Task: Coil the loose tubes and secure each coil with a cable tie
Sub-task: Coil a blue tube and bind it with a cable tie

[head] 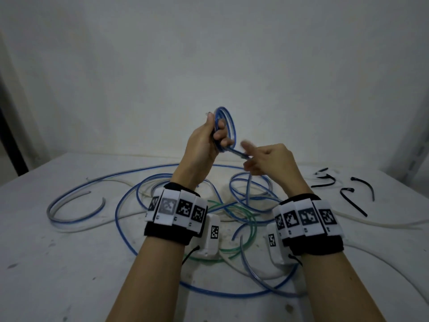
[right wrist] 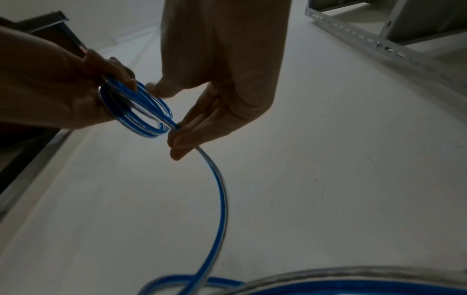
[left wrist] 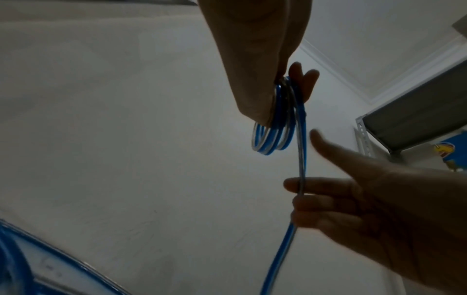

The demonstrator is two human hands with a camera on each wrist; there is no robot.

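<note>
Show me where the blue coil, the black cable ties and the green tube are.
blue coil (head: 232,126): head view, right arc of the loops held by the left hand (head: 204,142).
black cable ties (head: 354,204): head view, strap of the nearest tie.
green tube (head: 251,218): head view, curve on the table.

Blue tube (head: 228,119): glossy translucent plastic. Table (head: 69,263): matt white, scuffed. Cable ties (head: 352,196): black plastic.

Room, dim: white wall (head: 209,54) at twelve o'clock, scuffed white table (head: 58,263), grey metal shelving (left wrist: 417,111) at three o'clock.
</note>
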